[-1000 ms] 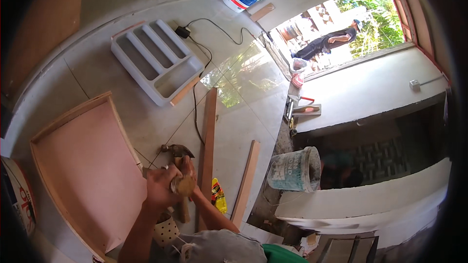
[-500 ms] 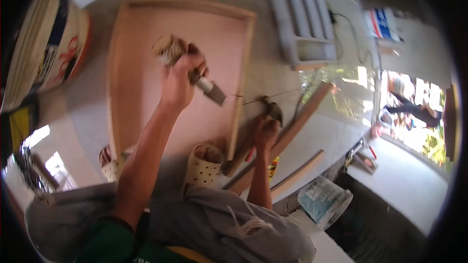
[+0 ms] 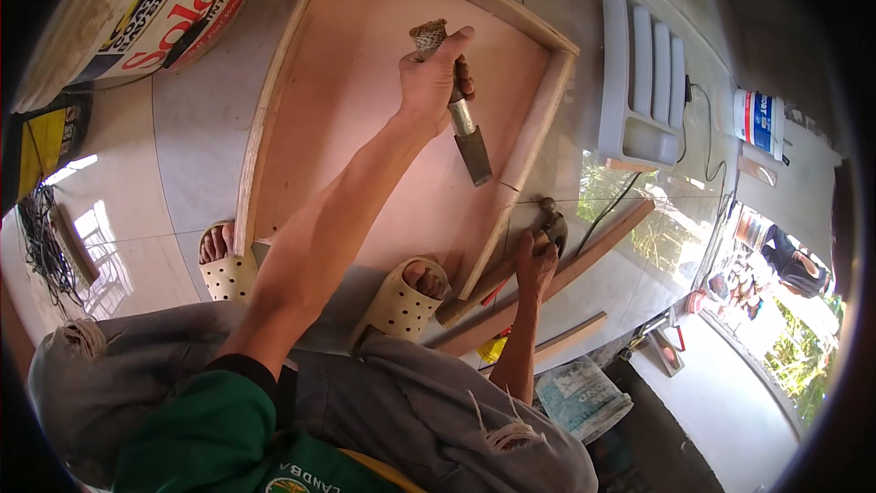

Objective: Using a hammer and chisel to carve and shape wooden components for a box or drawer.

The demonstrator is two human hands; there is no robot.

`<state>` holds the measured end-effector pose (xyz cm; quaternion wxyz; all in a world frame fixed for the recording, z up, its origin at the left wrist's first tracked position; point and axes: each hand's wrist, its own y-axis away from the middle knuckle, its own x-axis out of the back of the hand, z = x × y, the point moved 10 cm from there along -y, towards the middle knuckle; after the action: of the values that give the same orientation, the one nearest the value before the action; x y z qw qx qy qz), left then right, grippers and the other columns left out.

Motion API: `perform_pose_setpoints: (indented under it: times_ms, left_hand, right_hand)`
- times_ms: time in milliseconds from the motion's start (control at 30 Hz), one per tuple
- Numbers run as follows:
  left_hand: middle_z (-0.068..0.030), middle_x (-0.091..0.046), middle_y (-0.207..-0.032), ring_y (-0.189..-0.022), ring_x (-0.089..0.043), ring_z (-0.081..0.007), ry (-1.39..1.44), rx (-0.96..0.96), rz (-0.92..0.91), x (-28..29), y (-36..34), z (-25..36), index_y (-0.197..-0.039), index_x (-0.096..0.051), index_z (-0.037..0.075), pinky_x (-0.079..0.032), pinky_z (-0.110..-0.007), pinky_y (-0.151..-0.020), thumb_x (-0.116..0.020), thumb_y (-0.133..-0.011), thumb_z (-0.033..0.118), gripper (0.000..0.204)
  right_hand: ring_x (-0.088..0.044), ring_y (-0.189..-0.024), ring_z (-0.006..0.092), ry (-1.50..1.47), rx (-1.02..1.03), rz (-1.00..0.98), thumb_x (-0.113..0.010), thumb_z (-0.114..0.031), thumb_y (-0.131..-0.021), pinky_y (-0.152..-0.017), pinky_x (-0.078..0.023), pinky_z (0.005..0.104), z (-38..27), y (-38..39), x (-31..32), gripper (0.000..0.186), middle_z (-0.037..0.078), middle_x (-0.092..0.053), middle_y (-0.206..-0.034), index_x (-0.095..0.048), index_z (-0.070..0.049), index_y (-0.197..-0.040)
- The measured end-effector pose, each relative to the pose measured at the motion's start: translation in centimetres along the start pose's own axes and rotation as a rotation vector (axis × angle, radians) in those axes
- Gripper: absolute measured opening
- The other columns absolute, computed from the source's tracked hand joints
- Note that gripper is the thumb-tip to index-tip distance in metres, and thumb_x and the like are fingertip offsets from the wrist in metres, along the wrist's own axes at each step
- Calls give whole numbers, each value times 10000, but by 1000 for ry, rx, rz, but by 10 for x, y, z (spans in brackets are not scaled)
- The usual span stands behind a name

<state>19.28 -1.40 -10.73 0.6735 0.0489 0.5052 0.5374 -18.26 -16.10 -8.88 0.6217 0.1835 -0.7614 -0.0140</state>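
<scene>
My left hand [image 3: 429, 82] is closed around the handle of a chisel [image 3: 472, 153]. Its wide metal blade points down toward the right wall of a shallow wooden box [image 3: 365, 64], apart from it, and the handle's butt looks frayed or wrapped. The box has a pinkish flat bottom and lies on the floor in front of my feet. To the right of the box, my right hand [image 3: 537, 265] grips a claw hammer [image 3: 550, 221] close below its dark head. The hammer is low, near the floor and the wood lengths; most of its handle is hidden by the hand.
A long wood strip [image 3: 593, 251] and a shorter one [image 3: 570, 338] lie right of the box. Beyond them are a grey compartment tray [image 3: 634, 82] and a cable. A large paint bucket [image 3: 196, 14] stands left; a clear plastic tub [image 3: 584, 397] sits lower right. Another person [image 3: 798, 265] is outside.
The view has shifted, so the box appears higher and farther right. My left hand has turned the chisel to point more steeply down. My right hand stays on the hammer.
</scene>
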Motion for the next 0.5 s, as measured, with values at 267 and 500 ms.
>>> perform_pose_setpoints:
  times_ms: [267,500]
  left_hand:
    - [-39,-509,-552,-416,-488,-161,22,4,-9,-6,-3,-17,-675,-495,101,-425,-333,-418,-789,-762,258,345]
    - [-38,-509,-550,-406,-484,-156,-12,-8,-12,-7,-4,-17,-676,-498,96,-427,-324,-409,-788,-765,237,334]
  right_hand:
    - [-561,-983,447,22,20,17,-620,-488,-810,-854,-433,487,-3,-1,0,618,317,-588,-1027,-578,98,-1000]
    - [-564,-972,441,-8,53,14,-618,-507,-805,-855,-432,483,-7,0,3,624,297,-591,-1002,-564,84,-1001]
